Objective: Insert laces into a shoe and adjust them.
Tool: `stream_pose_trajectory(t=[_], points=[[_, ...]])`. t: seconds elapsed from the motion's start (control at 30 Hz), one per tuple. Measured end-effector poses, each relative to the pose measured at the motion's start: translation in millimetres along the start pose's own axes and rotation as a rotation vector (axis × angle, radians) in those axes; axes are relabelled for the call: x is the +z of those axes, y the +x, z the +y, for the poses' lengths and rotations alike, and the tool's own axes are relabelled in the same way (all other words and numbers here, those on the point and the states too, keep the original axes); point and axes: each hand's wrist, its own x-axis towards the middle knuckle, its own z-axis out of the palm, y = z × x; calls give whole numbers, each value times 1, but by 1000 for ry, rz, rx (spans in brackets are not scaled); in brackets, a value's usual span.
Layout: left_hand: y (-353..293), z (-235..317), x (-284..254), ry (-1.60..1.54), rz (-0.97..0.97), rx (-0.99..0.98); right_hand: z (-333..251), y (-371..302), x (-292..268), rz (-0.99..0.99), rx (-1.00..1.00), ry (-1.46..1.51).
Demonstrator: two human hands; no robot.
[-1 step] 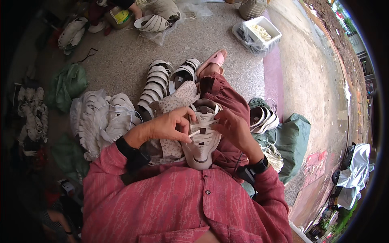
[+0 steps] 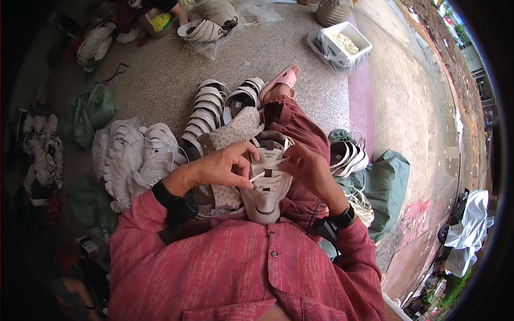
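Observation:
An off-white sneaker [image 2: 264,206] rests on my lap with its toe pointing toward me, and a white shoelace [image 2: 258,176] crosses its tongue. My left hand [image 2: 227,165] pinches a short end of this lace between thumb and forefinger, left of the tongue. On the opposite side, my right hand [image 2: 310,170] is closed at the eyelet edge, where a strand of lace runs to its fingertips. Its fingers partly hide that edge. Under my left wrist a flower-patterned cloth [image 2: 227,140] covers my leg.
Nested white shoes [image 2: 204,109] stand in a row ahead. More white shoes [image 2: 131,160] are piled at left, others [image 2: 349,156] at right beside a green sack [image 2: 388,187]. A white box [image 2: 348,48] holds laces far right. Another person's hand [image 2: 182,16] shows at top left.

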Motion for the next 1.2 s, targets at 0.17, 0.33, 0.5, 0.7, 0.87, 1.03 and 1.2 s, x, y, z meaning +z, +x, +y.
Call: stream_pose_trajectory(t=[0.17,0.33,0.5,0.7,0.87,1.03,1.2], points=[[6,-1,0,242,139,232,15,8,-3,-72,48,11],[34,-17,6,0,200,192,43,12,-3,-167,99,273],[43,-28,21,59,269,285,26,15,-15,-247,257,490],[41,-16,18,50,230,193,17,24,-6,-24,141,248],[41,-6,18,316,304,289,15,18,-14,-9,282,876],[47,9,27,516,327,311,-9,18,-27,69,159,614],[42,15,24,444,212,194,20,22,-19,47,141,339]])
